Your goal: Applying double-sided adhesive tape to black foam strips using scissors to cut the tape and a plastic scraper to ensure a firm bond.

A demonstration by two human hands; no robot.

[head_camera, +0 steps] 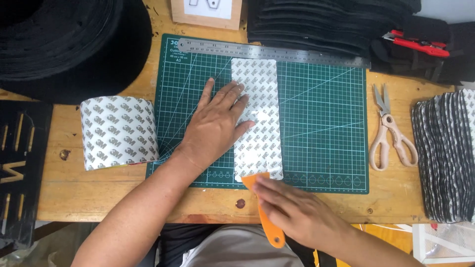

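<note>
A white patterned adhesive sheet strip (257,84) lies upright in the middle of a green cutting mat (321,118). My left hand (215,123) presses flat on the strip's left side, fingers spread. My right hand (297,210) grips an orange plastic scraper (267,222), whose blade end touches the strip's near edge at the mat's front. The hand looks slightly blurred.
A steel ruler (272,52) lies along the mat's far edge. A wide roll of the same patterned sheet (118,131) stands at left. Scissors (391,133) rest at right beside stacked pieces (445,158). Black material stacks (316,22) and a red cutter (420,44) sit behind.
</note>
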